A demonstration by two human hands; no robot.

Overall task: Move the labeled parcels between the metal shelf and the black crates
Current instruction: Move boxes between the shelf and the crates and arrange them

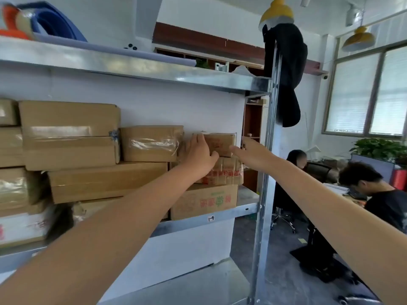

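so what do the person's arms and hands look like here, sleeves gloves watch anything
Both arms are bare along all that shows of them: no sleeves come into the picture. The left hand wears no glove, and no watch or band shows at its wrist. The right hand is also ungloved; a small dark mark on one finger might be a ring, but it is too blurred to tell.

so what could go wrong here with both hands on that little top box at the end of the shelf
1. The small top parcel sits on a taped parcel near the shelf's open right end; pulling it could drag that one off too.
2. The left hand lies flat on its front and the right hand only reaches its side, so the hold looks loose and it may slip.
3. The upright post is close to the right hand; swinging the parcel out could knock it.
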